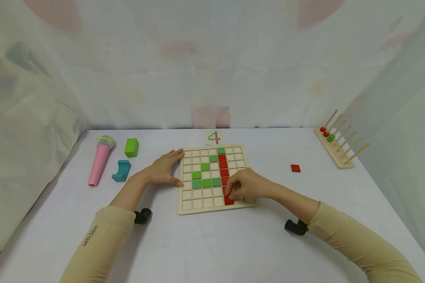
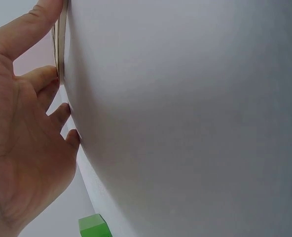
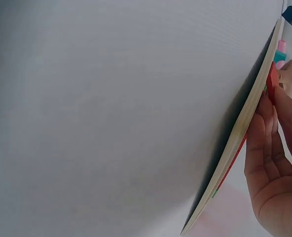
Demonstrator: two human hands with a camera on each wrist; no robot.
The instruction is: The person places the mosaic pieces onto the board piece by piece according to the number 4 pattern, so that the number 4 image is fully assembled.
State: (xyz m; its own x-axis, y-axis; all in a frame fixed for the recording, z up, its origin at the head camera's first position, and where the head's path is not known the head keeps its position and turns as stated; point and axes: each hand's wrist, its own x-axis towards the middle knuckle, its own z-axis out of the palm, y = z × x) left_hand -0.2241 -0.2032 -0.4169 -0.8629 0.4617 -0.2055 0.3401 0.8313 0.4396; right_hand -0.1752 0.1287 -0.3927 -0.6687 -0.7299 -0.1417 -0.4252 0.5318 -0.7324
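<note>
A wooden grid board (image 1: 205,211) lies on the white table, with a column of red tiles (image 1: 224,173) and several green tiles (image 1: 205,166) in its cells. My left hand (image 1: 161,169) rests at the board's left edge, thumb and fingers spread. In the left wrist view those fingertips meet the rim. Near the front end of the red column, my right hand (image 1: 249,184) pinches a red tile (image 3: 272,81) between thumb and fingers. That tile stands tilted at the board's front edge in the right wrist view. Part of the board's right side is hidden under this hand.
Behind the board lies a small pattern card (image 1: 214,137). A loose red tile (image 1: 295,168) and a peg stand with beads (image 1: 340,157) are to the right. On the left are a pink toy microphone (image 1: 100,159), a green block (image 1: 131,147) and a teal curved block (image 1: 122,173).
</note>
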